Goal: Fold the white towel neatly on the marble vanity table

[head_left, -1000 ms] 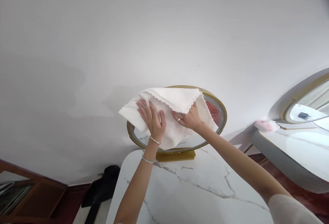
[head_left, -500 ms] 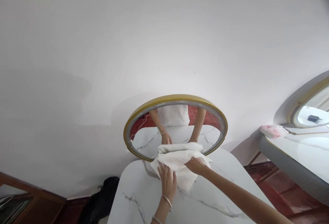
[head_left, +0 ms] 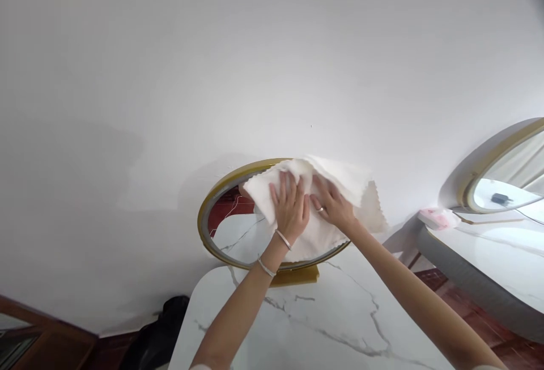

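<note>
A white cloth with zigzag edges lies spread against the right and middle of a round gold-framed mirror. My left hand rests on the cloth over the glass, its fingers outstretched and apart. Beside it, my right hand, with a ring on one finger, has its bent fingers gripping the cloth at a fold, and some fingertips are partly hidden. One cloth corner hangs past the mirror's right rim. The mirror's gold base stands on a white marble-patterned tabletop.
A pale wall rises directly behind the mirror. To the right stands another marble-patterned table with a second gold-framed mirror and a pink-and-white package. A black object is at the lower left, near a brown wooden frame.
Both hands have moved up from the mirror's base onto its face. The cloth, earlier bunched around the base, is now spread over the glass, leaving the base uncovered.
</note>
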Demonstrator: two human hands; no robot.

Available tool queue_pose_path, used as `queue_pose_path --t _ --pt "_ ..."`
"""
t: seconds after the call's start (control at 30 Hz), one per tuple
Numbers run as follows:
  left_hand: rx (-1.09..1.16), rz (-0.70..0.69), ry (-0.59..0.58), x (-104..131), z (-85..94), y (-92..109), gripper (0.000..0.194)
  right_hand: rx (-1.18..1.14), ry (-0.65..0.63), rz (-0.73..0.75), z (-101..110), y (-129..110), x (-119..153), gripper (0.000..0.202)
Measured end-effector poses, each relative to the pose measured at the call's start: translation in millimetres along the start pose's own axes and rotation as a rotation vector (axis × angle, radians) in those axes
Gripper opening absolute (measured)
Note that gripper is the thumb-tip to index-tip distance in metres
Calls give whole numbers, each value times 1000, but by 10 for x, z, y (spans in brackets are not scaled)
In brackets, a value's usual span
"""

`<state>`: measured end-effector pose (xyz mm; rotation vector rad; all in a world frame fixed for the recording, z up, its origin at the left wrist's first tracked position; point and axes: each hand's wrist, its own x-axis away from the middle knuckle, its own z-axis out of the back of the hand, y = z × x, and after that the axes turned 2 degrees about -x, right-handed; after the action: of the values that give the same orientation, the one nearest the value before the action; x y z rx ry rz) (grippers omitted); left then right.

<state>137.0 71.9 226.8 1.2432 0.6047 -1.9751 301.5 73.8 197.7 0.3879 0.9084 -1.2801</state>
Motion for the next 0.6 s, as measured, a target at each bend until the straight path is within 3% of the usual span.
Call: queue_pose_path --t 0.1,0.2,0.4,0.5,0.6 --pt "9 -115 -124 271 -142 114 54 -24 -41 -94 -110 196 446 50" --pt "39 -177 -272 814 -305 194 51 -49 -118 -124 -276 376 1055 38" --pt "136 -63 -587 2003 -486 303 59 -118 -224 -113 -539 434 2121 39" --pt "151 43 -708 2345 -469 296 63 -276 -273 -203 -594 385 2440 38" --pt "155 73 -747 2470 -396 267 65 -509 -147 -491 -527 288 2523 50"
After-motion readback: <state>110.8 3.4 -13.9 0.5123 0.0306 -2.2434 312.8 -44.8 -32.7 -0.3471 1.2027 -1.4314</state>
